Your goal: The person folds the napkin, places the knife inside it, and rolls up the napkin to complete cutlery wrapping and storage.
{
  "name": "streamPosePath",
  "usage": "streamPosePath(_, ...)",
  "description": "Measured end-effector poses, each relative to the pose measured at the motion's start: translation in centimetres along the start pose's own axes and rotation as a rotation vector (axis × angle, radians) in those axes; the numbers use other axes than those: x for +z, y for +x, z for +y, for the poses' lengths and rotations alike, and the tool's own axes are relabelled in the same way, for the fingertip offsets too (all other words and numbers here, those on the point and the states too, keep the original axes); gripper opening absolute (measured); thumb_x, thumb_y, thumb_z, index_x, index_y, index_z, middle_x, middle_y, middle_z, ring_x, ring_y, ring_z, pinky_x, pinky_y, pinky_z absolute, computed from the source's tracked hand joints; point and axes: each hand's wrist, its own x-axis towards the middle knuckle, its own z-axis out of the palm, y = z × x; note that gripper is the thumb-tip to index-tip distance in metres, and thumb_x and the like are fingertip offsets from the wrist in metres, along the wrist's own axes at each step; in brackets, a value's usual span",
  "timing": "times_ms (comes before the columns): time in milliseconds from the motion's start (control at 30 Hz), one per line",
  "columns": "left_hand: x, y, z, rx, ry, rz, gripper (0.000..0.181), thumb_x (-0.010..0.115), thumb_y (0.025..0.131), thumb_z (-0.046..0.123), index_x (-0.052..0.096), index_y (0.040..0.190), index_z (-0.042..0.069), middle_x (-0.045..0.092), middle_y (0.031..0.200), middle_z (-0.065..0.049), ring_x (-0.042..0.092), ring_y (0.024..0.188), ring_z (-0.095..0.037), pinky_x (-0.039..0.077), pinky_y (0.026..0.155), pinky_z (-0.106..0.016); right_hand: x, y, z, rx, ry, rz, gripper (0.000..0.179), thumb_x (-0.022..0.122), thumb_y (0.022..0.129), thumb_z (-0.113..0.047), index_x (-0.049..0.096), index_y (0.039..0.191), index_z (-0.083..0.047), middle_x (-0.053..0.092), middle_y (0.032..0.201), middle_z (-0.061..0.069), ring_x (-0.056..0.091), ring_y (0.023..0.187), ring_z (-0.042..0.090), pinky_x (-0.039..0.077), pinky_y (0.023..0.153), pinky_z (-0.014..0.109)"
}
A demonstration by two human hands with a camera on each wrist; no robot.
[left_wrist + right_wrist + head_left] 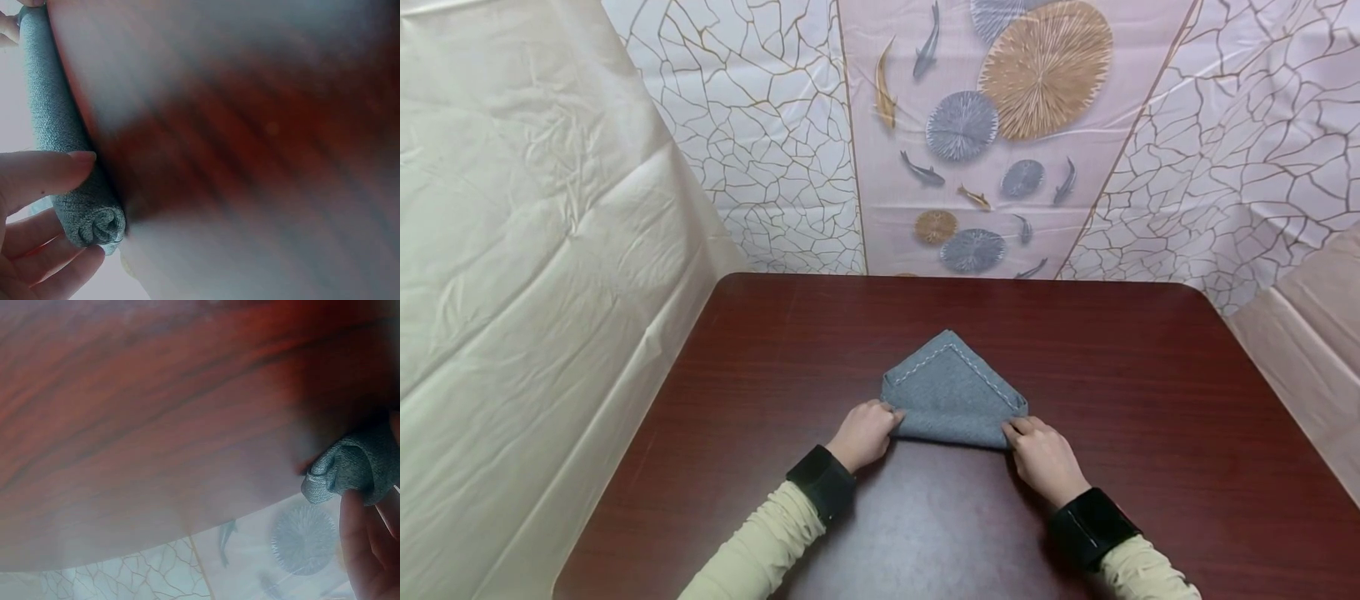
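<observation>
A grey-blue cloth (951, 379) with pale stitching lies on the table, its near edge rolled into a tube and its far part a pointed flap. My left hand (867, 432) grips the left end of the roll. In the left wrist view the thumb lies over the rolled cloth (53, 112) with fingers beneath, and the spiral end shows. At the right end my right hand (1047, 460) pinches the roll between thumb and fingers. The right wrist view shows the coiled end of the cloth (347, 465) against the fingertips, while most of that hand is out of frame.
The dark red-brown wooden table (760, 358) has rounded far corners. Behind it hangs a patterned curtain (910, 225) with fish and round leaf shapes. A cream sheet (550, 250) drapes along the left, and another pale sheet (1307, 333) borders the right side.
</observation>
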Motion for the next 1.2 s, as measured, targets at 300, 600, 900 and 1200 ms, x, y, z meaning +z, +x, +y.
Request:
streamPosePath(300, -0.8, -0.2, -0.6, 0.03, -0.071, -0.059, 0.029, 0.062, 0.067, 0.0, 0.067, 0.095, 0.008, 0.062, 0.074, -0.004, 0.059, 0.067, -0.02, 0.048, 0.062, -0.033, -0.8, -0.2, -0.3, 0.029, 0.088, -0.061, 0.026, 0.065, 0.063, 0.005, 0.067, 0.089, 0.001, 0.062, 0.083, 0.011, 0.058, 0.078, 0.026, 0.048, 0.066, 0.038)
streamPosePath(600, -1.0, -0.8, -2.3, -0.035, -0.547, -0.248, 0.024, 0.055, 0.085, -0.001, 0.058, 0.109, 0.002, 0.063, 0.099, -0.011, 0.06, 0.092, -0.022, 0.047, 0.078, -0.032, -2.3, -0.8, 0.4, 0.18, 0.378, -0.204, 0.028, 0.065, 0.077, 0.002, 0.056, 0.104, 0.0, 0.062, 0.095, 0.011, 0.059, 0.084, 0.026, 0.046, 0.07, 0.041)
streamPosePath(900, 0.0, -0.1, -4.0, -0.139, -0.66, -0.103, 0.009, 0.058, 0.087, 0.006, 0.065, 0.089, 0.0, 0.063, 0.081, -0.006, 0.059, 0.072, -0.016, 0.046, 0.066, -0.025, -2.3, 0.2, 1.6, 0.387, 0.514, -0.162, 0.014, 0.061, 0.084, -0.001, 0.056, 0.097, 0.001, 0.062, 0.091, 0.013, 0.058, 0.075, 0.023, 0.044, 0.065, 0.038)
streamPosePath(1200, 1.0, 1.6, -5.1, -0.295, -0.541, -0.078, 0.016, 0.069, 0.081, 0.018, 0.059, 0.071, 0.011, 0.054, 0.063, 0.005, 0.045, 0.054, -0.007, 0.038, 0.052, -0.023, -0.7, 0.9, 1.8, 0.44, 0.316, -0.058, 0.012, 0.069, 0.078, -0.005, 0.06, 0.084, -0.002, 0.054, 0.074, 0.008, 0.051, 0.065, 0.023, 0.041, 0.057, 0.041)
